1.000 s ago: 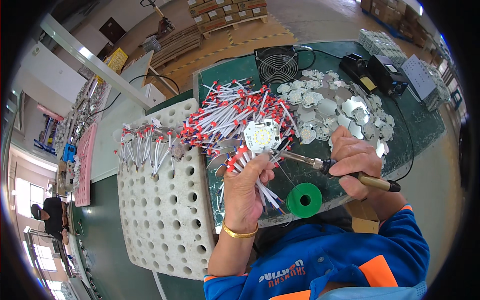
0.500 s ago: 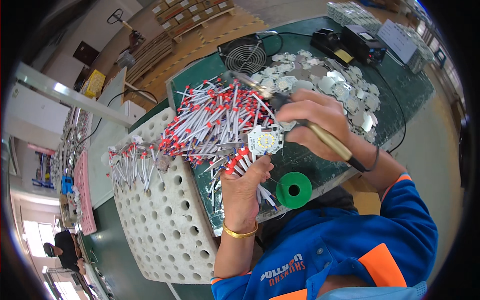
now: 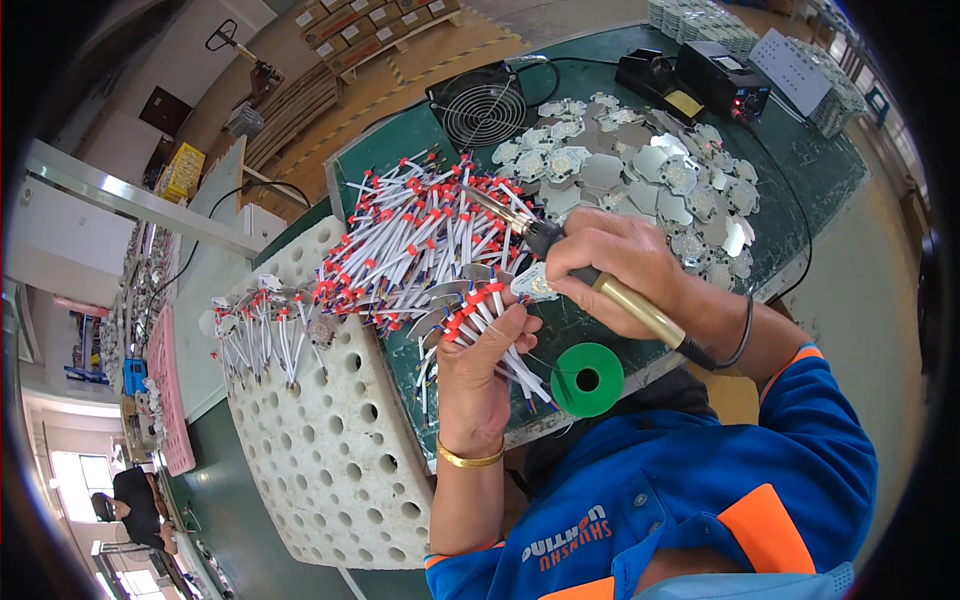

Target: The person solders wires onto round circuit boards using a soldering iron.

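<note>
My left hand (image 3: 478,378) is closed around a bundle of white wire leads (image 3: 522,376) with red rings, with round metal discs at their upper ends. My right hand (image 3: 622,265) grips a soldering iron (image 3: 640,312) with a gold and black handle, its metal tip pointing up and left over the heap of leads. Between the two hands sits a small white LED board (image 3: 534,283), tilted, near my right fingertips; which hand bears it I cannot tell. A thin solder wire runs from the green spool (image 3: 606,368) toward my left hand.
Ahead lie a heap of white leads (image 3: 410,235) with red rings and a pile of LED boards (image 3: 600,172). A black fan (image 3: 482,112) and a soldering station (image 3: 722,80) stand behind. At left is a white perforated board (image 3: 325,460) with wired pieces. Another person (image 3: 140,508) is far left.
The soldering iron and my right hand have shifted down and left, the tip lowering from the board's far side. The LED board has turned from face-on to tilted.
</note>
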### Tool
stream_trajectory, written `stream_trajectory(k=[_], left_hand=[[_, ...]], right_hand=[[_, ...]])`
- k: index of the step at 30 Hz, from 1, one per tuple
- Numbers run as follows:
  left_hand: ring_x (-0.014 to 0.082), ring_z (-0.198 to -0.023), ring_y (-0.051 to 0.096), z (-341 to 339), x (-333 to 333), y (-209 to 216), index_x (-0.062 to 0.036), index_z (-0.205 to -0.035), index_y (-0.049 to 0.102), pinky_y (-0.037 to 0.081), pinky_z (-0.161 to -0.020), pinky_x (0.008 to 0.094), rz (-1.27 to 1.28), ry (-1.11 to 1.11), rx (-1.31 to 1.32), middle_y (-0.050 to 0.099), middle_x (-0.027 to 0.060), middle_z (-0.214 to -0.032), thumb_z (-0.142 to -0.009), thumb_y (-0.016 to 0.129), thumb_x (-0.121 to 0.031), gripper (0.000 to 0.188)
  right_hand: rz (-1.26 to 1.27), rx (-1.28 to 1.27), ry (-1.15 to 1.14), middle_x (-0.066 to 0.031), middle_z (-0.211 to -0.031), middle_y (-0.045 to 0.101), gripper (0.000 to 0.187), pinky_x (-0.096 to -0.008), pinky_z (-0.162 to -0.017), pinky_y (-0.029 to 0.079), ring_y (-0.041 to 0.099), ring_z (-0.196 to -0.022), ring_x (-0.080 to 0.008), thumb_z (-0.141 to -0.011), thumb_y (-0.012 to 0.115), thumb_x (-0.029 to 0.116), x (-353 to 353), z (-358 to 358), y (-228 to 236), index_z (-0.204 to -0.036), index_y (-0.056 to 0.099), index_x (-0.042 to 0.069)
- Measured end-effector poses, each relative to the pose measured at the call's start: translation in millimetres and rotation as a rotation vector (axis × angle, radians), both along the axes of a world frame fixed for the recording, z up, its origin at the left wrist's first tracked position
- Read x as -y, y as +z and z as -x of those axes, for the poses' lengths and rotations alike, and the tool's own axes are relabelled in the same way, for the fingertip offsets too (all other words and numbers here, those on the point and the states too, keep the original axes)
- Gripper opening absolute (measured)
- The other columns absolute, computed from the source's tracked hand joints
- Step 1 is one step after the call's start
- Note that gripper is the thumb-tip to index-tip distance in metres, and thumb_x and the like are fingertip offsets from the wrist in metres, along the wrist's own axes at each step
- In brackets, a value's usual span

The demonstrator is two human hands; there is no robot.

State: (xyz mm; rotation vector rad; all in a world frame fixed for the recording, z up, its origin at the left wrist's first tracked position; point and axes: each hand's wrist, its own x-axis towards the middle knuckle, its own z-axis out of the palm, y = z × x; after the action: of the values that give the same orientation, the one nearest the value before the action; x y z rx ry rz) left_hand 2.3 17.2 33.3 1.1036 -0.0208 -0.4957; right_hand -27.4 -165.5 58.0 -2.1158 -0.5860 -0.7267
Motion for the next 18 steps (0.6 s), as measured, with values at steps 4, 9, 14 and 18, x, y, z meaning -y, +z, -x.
stream_trajectory(k=[4, 9, 14, 18], left_hand=[[0.0142, -0.063, 0.060, 2, 0, 0, -0.0015, -0.096, 0.060, 0.049, -0.061, 0.0257, 0.132, -0.103, -0.156, 0.064, 0.0087, -0.076, -0.078, 0.062, -0.005, 0.018], [0.0124, -0.061, 0.058, 5, 5, -2, -0.0020, -0.096, 0.059, 0.049, -0.062, 0.0254, 0.211, -0.080, -0.186, 0.064, 0.0091, -0.076, -0.080, 0.061, -0.005, 0.017], [0.0123, -0.062, 0.058, 8, 7, -5, -0.0017, -0.095, 0.060, 0.048, -0.062, 0.0245, 0.242, -0.070, -0.186, 0.064, 0.0084, -0.075, -0.080, 0.062, -0.006, 0.016], [0.0124, -0.063, 0.058, 12, 10, -3, -0.0010, -0.096, 0.060, 0.047, -0.060, 0.0235, 0.204, -0.018, -0.130, 0.064, 0.0085, -0.075, -0.080, 0.062, -0.007, 0.017]], right_hand=[[-0.120, 0.065, -0.055, -0.0055, -0.073, 0.055, 0.023, -0.0323, -0.051, 0.043, 0.054, -0.061, -0.0232, -0.067, 0.064, -0.004, -9, 2, -19, -0.083, 0.053, 0.008], [-0.232, 0.191, -0.084, -0.0074, -0.069, 0.053, 0.025, -0.0301, -0.047, 0.037, 0.048, -0.054, -0.0221, -0.065, 0.065, -0.008, -15, 2, -33, -0.082, 0.051, 0.005], [-0.223, 0.249, -0.130, -0.0074, -0.067, 0.053, 0.027, -0.0297, -0.044, 0.034, 0.045, -0.052, -0.0203, -0.064, 0.067, -0.009, -19, 8, -37, -0.082, 0.051, 0.004], [-0.223, 0.275, -0.154, -0.0069, -0.066, 0.053, 0.028, -0.0290, -0.043, 0.034, 0.045, -0.051, -0.0187, -0.066, 0.069, -0.008, -21, 11, -39, -0.084, 0.050, 0.004]])
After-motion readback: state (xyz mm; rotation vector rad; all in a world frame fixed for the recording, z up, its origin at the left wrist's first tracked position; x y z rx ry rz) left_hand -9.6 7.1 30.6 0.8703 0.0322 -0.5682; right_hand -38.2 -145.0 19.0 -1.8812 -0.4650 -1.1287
